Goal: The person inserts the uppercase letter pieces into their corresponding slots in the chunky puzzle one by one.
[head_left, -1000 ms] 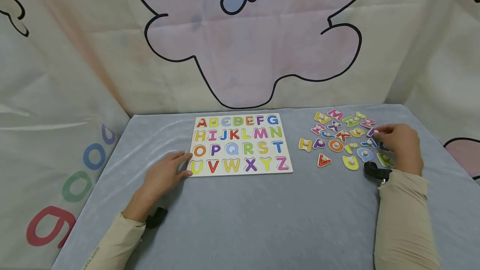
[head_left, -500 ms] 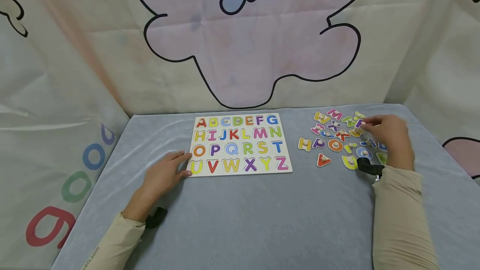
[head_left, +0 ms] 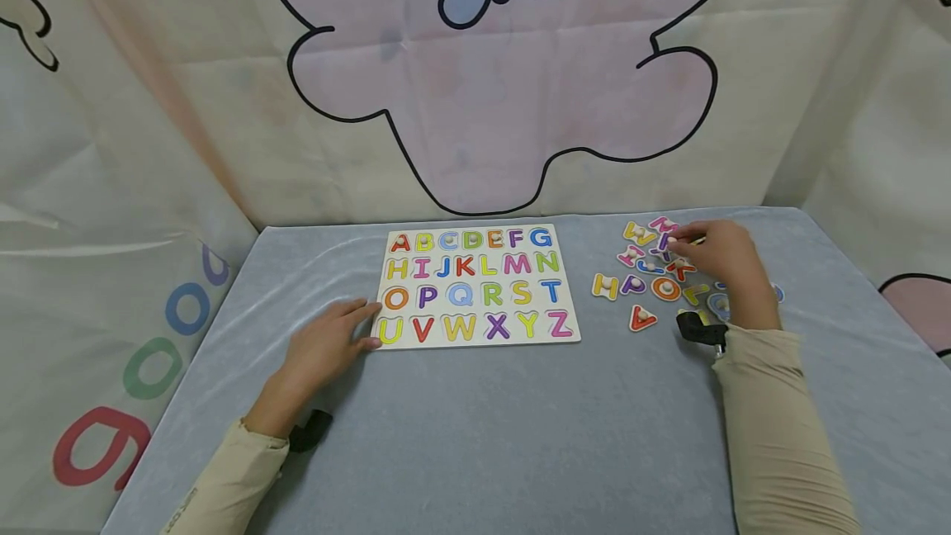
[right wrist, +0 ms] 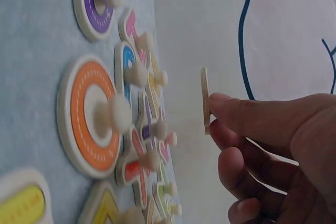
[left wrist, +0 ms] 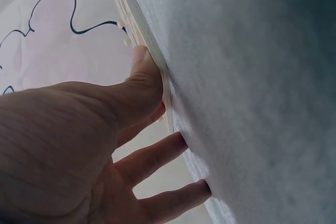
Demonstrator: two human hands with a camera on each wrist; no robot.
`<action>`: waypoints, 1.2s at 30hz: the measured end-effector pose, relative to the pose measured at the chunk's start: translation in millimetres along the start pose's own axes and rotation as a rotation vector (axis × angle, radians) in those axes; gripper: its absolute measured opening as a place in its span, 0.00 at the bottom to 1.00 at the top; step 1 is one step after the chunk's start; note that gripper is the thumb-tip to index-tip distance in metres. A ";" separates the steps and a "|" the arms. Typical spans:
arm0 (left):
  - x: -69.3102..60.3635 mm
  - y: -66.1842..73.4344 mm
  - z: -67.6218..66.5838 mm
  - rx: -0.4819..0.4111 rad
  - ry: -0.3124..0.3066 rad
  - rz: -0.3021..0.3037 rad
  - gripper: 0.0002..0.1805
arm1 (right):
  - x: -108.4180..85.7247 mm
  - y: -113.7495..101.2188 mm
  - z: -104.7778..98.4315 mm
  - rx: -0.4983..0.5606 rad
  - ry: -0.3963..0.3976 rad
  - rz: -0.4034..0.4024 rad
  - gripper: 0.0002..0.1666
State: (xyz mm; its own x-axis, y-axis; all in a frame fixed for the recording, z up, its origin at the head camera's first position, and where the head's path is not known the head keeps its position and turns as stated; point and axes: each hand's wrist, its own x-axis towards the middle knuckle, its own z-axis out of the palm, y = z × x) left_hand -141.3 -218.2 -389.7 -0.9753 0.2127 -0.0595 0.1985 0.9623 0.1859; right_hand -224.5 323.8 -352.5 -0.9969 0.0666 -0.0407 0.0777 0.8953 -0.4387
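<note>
Grey-blue cloth covers the table, and on it I have the white alphabet board left of the middle, with a scatter of knobbed letter pieces well to its right. My left hand is spread, thumb and forefinger touching the board's left edge. My right hand pinches a thin wooden piece, clear of the cloth; head-on I catch purple on it, but the wrist camera sees it edge-on, so I can't read its letter.

I judge the job to be early on: A to E seem to carry knobs, so about the start of the top row looks filled, while most printed places look bare. Among what is left I read W, M, H, P and an orange O; my arm hides others.

The board's printing runs A to Z in four rows. The side drape bears a red g and two o's. I can make out no brand.
</note>
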 end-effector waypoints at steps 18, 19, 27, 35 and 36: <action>2.3 2.4 0.9 0.001 -0.032 -0.027 0.34 | 4.6 -45.0 22.9 -0.008 -0.093 -0.154 0.19; 2.4 2.5 1.1 0.001 -0.033 -0.028 0.34 | 4.8 -47.5 25.1 -0.015 -0.094 -0.162 0.19; 2.7 1.6 1.0 0.011 -0.028 -0.030 0.34 | -0.9 -70.0 37.7 0.019 -0.149 -0.172 0.19; 1.6 3.3 0.8 0.009 -0.016 -0.016 0.34 | -0.9 -82.4 48.1 0.076 -0.225 -0.228 0.17; 1.2 3.4 0.4 0.012 -0.016 -0.019 0.34 | -1.4 -84.9 49.8 0.076 -0.230 -0.243 0.17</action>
State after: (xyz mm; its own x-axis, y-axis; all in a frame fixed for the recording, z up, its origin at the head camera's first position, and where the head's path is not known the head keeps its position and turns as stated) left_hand -141.8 -214.5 -389.6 -0.9773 0.1966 -0.0788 0.1809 0.9682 0.1726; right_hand -229.3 225.7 -359.9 -0.9595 -0.2531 -0.1240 -0.1528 0.8368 -0.5258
